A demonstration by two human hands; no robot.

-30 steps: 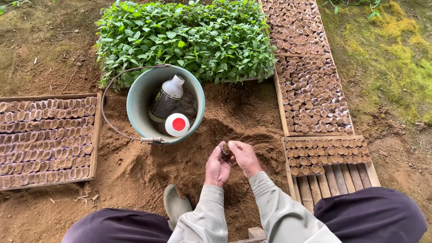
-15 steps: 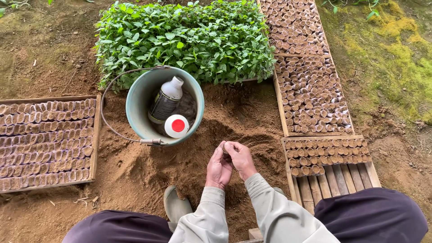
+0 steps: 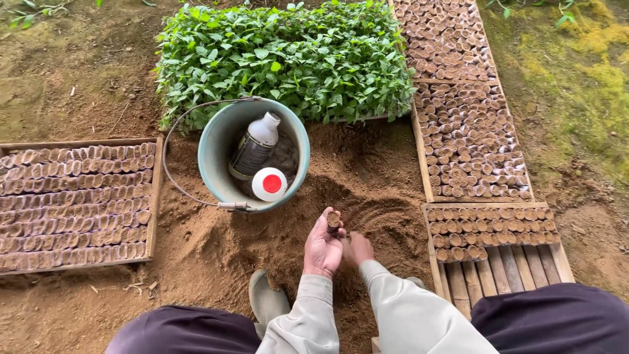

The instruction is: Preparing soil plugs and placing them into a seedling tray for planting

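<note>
Nearest to the camera, kneeling on the ground: dark trousers at both lower corners, pale grey sleeves reaching forward, a green boot (image 3: 267,303) showing between the knees. Just beyond the sleeves, holding a small soil-filled paper pot (image 3: 333,219) at the fingertips of the left hand (image 3: 323,248), the pot raised a little over the heap of loose brown soil (image 3: 367,196). Right beside it, resting low on the soil with fingers curled: the right hand (image 3: 358,249), blurred, so cannot tell whether grasping anything. To the right, lying on the ground, a wooden slatted tray (image 3: 517,265) carrying only a few rows of filled pots at its far end, near slats bare. To the left, well apart, another wooden tray (image 3: 154,196) packed with flattened paper pots. Further on, standing just past the hands, a pale green bucket (image 3: 213,154) with a wire handle, containing a white-capped dark bottle (image 3: 252,147) and a white lid with a red circle (image 3: 269,184). Behind it, growing densely, green seedlings (image 3: 288,56). Far right, stretching away, more trays of filled pots (image 3: 468,141).
</note>
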